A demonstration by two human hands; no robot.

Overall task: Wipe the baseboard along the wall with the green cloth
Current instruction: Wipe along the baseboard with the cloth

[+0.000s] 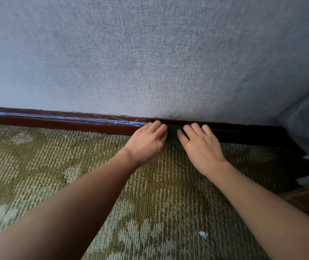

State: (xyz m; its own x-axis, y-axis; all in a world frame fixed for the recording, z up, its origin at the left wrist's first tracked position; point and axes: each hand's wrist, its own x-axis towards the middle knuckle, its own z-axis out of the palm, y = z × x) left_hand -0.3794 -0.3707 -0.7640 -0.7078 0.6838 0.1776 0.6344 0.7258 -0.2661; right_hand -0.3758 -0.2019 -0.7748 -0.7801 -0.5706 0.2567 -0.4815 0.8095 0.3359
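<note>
A dark red-brown baseboard (pixel 56 121) runs along the foot of the grey fabric wall, with blue-white streaks on its left stretch. A small dark green cloth (pixel 172 135) lies against the baseboard near the middle, mostly covered by my hands. My left hand (pixel 147 140) holds the cloth's left side with curled fingers. My right hand (pixel 200 143) presses its right side with straight, spread fingers, the fingertips touching the baseboard.
Patterned olive-green carpet (pixel 75 166) covers the floor up to the baseboard. A grey-blue fabric mass (pixel 307 124) fills the right corner. A brown wooden surface (pixel 305 201) shows at the right edge. A white scrap (pixel 203 234) lies on the carpet.
</note>
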